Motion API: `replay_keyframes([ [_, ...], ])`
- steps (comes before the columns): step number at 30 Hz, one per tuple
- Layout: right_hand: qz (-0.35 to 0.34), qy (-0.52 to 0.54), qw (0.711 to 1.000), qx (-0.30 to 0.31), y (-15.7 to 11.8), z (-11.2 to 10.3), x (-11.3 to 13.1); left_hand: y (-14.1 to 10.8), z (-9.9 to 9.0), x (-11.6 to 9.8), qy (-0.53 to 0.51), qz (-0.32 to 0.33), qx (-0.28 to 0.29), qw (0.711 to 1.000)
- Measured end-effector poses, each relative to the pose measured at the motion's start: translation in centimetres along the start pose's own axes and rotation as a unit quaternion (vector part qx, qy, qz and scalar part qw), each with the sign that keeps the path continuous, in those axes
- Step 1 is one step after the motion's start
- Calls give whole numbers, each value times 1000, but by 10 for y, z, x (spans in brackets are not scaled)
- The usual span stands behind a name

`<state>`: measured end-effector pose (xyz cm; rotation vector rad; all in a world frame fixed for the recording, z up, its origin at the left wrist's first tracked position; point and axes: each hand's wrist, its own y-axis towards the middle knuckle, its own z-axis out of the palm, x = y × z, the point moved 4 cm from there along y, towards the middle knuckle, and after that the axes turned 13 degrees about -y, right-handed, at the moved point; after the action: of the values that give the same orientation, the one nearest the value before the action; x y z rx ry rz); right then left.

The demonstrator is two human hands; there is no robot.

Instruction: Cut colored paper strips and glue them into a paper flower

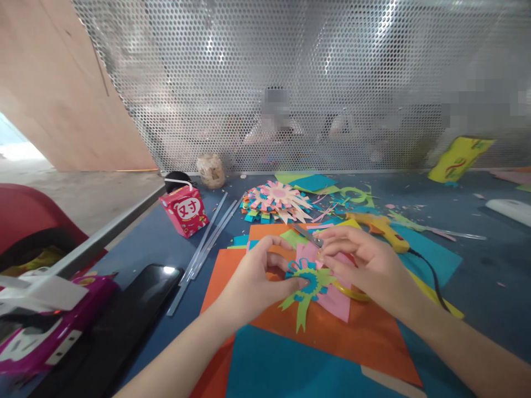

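Note:
My left hand (267, 273) pinches a small paper rosette (307, 283), its thumb on the blue centre. Blue loops curl along the upper rim, and light green strips and notched ribbon tails stick out at the right and below. Close by the rosette's upper right, my right hand (360, 257) has its thumb and fingers pressed together; whatever lies between the tips is too small to make out. A pair of scissors with metal blades (307, 235) and a yellow handle (352, 293) shows partly beneath the right hand. Pink paper (338, 307) lies under the rosette on an orange sheet (348, 342).
Finished-looking layered rosettes (276, 200) and paper scraps lie farther back. A yellow glue gun (384, 228) with a black cord sits right. Clear glue sticks (211, 240), a red drink carton (185, 211) and a black phone (153, 290) are left. A perforated metal panel (232, 72) stands behind.

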<state>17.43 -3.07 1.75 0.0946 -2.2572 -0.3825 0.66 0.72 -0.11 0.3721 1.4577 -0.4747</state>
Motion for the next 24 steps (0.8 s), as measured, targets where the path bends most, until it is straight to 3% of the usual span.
replay_keyframes([
  [9,30,-17,997,63,0,4,-8,0,-1,3,31,8,-4,999],
  [24,26,-19,998,54,2,3,-3,2,0,2,36,18,8,999],
])
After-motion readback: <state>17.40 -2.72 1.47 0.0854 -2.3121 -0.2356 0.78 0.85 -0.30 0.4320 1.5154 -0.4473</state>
